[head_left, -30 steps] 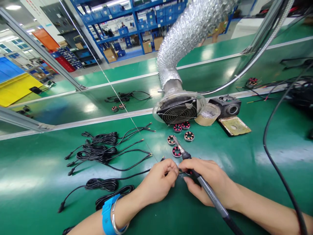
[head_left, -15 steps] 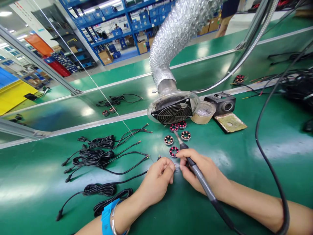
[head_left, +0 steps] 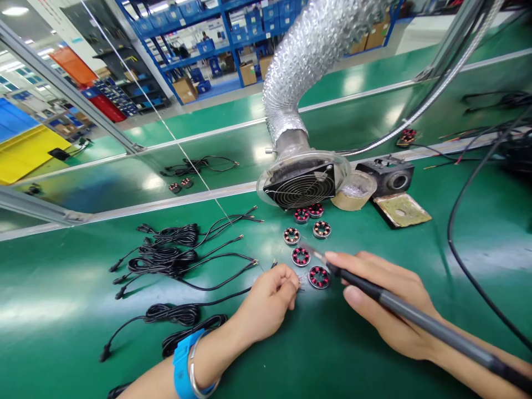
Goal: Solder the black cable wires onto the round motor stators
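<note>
My left hand [head_left: 266, 302] is closed in a pinch, with a few thin wires [head_left: 301, 281] showing at its fingertips; the grip itself is partly hidden. A black cable runs in under this hand. In my right hand [head_left: 386, 299] is a soldering iron [head_left: 419, 321], held like a pen and pointing up and left. Its blurred tip is near a red-wound motor stator [head_left: 301, 256]; whether they touch I cannot tell. Another red stator [head_left: 319, 277] lies between my hands. Beyond them are copper-coloured stators [head_left: 291, 236] and more red ones.
Several coiled black cables [head_left: 174, 235] lie at left. A fume extractor [head_left: 301, 188] with a silver duct [head_left: 286, 83] hangs over the far stators. A tape roll [head_left: 354, 191], an iron stand [head_left: 388, 176] and a sponge tray [head_left: 402, 210] stand behind right. The iron's cord [head_left: 461, 260] loops at right.
My right hand has moved right with the soldering iron, drawing its tip back from the far red stator. A near red stator now shows between my hands. My left hand keeps its pinch.
</note>
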Available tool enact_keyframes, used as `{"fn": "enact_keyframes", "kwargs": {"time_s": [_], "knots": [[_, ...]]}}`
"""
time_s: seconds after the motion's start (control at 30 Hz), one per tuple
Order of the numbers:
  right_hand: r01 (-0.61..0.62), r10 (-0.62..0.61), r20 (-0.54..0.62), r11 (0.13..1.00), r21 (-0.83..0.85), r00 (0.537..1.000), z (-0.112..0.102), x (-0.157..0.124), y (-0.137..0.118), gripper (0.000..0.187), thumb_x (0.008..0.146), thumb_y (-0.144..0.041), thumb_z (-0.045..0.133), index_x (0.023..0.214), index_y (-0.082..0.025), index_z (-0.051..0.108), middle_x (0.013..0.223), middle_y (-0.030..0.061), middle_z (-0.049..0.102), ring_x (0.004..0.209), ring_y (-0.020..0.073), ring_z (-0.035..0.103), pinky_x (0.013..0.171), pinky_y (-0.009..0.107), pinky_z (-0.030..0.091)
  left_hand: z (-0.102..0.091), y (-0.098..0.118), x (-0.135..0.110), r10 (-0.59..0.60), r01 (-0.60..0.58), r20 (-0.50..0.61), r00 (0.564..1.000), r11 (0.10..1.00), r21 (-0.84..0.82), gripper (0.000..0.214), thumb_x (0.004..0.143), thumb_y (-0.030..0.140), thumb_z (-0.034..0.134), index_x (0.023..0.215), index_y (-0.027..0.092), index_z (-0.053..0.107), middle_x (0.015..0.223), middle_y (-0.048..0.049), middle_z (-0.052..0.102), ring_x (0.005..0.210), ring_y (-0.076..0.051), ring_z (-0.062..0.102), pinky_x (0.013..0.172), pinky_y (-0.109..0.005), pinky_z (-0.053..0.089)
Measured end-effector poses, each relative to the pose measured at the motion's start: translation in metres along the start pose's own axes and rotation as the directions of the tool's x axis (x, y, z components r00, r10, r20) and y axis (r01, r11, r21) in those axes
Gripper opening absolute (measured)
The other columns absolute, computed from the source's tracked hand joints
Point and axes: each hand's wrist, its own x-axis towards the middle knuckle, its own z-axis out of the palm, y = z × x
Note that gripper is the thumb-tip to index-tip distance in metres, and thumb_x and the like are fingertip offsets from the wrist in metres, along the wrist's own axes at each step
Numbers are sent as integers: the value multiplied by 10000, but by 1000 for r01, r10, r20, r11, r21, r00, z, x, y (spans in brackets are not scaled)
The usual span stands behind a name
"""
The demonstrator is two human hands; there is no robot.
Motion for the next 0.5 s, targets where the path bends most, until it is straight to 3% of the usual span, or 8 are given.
{"fn": "enact_keyframes", "kwargs": {"time_s": [0.17, 0.5], "knots": [[-9, 9, 8, 996, 85, 1000, -11, -6, -8, 286, 871, -159, 504, 1107, -234, 646, 685, -7, 553, 568, 135, 498, 515, 279, 357, -2, -2, 0, 6, -6, 10, 1000, 1000, 12, 185, 905, 296, 430, 755, 194, 471, 574, 57, 460, 546, -105, 361, 552, -242, 290], [-14, 13, 13, 988, 152, 1000, -6, -5, -10, 208, 845, -153, 492, 980, -213, 638, 669, -8, 556, 557, 131, 472, 517, 278, 320, -2, -3, -1, 9, -9, 18, 1000, 1000, 13, 186, 904, 294, 438, 752, 193, 473, 576, 58, 458, 551, -105, 363, 555, -238, 293]]}}
